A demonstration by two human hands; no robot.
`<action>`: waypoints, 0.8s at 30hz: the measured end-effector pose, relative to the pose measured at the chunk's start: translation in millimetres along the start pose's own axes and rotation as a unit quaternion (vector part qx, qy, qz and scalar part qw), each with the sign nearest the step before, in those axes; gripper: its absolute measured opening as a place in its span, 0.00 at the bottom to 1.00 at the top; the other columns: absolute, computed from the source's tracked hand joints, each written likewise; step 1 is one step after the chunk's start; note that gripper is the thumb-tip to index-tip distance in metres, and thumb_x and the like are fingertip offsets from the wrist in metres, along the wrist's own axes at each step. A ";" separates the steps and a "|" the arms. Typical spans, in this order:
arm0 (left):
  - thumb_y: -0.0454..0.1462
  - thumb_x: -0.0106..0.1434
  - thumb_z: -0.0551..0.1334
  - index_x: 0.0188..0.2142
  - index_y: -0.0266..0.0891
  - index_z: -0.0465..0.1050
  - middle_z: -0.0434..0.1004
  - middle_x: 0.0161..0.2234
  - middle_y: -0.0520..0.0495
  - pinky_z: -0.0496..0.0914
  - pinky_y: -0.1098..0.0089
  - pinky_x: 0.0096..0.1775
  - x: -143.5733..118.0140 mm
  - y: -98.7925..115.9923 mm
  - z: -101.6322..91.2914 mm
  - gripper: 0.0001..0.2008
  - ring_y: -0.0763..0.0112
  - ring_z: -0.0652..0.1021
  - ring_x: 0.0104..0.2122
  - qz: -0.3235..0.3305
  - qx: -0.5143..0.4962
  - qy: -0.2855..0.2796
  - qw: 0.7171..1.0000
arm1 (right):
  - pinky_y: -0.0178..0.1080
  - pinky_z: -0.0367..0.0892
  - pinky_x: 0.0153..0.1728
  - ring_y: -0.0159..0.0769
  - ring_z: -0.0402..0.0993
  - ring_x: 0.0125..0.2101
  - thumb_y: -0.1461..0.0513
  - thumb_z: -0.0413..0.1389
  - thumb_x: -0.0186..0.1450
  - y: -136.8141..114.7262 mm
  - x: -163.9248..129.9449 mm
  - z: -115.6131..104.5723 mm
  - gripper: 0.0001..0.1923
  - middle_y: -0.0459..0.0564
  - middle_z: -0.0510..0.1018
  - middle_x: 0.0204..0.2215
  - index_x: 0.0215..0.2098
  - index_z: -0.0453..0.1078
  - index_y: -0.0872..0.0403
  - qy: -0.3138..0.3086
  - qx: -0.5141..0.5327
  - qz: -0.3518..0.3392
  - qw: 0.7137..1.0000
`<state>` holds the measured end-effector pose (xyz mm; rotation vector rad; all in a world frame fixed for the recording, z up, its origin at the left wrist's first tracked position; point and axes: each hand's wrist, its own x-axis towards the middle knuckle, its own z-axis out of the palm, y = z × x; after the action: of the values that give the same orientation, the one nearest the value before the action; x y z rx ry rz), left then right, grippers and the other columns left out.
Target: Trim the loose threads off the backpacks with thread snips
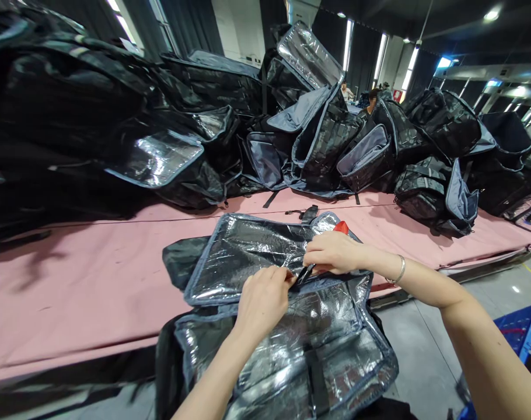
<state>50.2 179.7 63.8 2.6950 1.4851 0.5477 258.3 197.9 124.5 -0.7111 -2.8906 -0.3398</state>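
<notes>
An insulated bag (248,251) lies opened out before me, its shiny silver lining facing up and its edges bound in grey-blue trim. My left hand (265,297) pinches the lining near the fold between the flap and the main compartment. Just right of it, my right hand (333,252) is closed around what look like red-handled scissors (341,227); the red part sticks out above the hand. Their dark tips (306,273) point down-left toward my left fingertips. The exact spot between the fingers is partly hidden.
The bag rests partly on a pink-covered table (94,286). Dark camouflage bags (335,140), several with flaps hanging open, are piled along the far side. A blue plastic crate (521,332) stands on the floor at right. People are in the distance.
</notes>
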 end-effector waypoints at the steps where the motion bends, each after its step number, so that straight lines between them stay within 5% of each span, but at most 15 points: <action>1: 0.35 0.63 0.49 0.32 0.38 0.70 0.75 0.30 0.44 0.63 0.63 0.34 -0.1 -0.5 -0.1 0.12 0.59 0.73 0.32 0.000 -0.002 0.000 1.000 | 0.37 0.54 0.31 0.34 0.63 0.32 0.61 0.49 0.67 -2.3 -1.2 0.0 0.07 0.48 0.71 0.31 0.36 0.67 0.55 0.009 -0.022 -0.003 1.000; 11: 0.38 0.65 0.48 0.29 0.39 0.68 0.74 0.28 0.45 0.63 0.64 0.34 1.0 -3.2 -0.2 0.13 0.61 0.73 0.31 -0.002 -0.031 0.002 1.000 | 0.36 0.49 0.26 0.28 0.60 0.26 0.67 0.48 0.67 -36.7 -35.0 15.6 0.06 0.44 0.73 0.30 0.35 0.66 0.53 0.166 -0.197 -0.007 0.966; 17: 0.38 0.65 0.47 0.29 0.39 0.68 0.75 0.29 0.45 0.63 0.63 0.35 0.9 -3.1 -1.1 0.14 0.61 0.73 0.31 -0.007 -0.034 -0.004 0.999 | 0.36 0.48 0.24 0.27 0.59 0.23 0.67 0.52 0.64 -50.7 -36.5 19.7 0.04 0.43 0.74 0.28 0.32 0.67 0.54 0.232 -0.240 0.049 0.941; 24: 0.38 0.65 0.47 0.30 0.39 0.69 0.75 0.30 0.44 0.63 0.62 0.35 1.1 -3.2 2.2 0.14 0.59 0.73 0.32 -0.016 -0.030 -0.010 0.999 | 0.37 0.48 0.25 0.29 0.58 0.23 0.68 0.51 0.64 -49.8 -37.9 22.7 0.05 0.44 0.73 0.27 0.32 0.66 0.54 0.200 -0.219 0.071 0.953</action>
<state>48.7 182.7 61.5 2.6191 1.4798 0.5529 266.1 144.0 86.1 -0.7942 -2.3834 -0.9973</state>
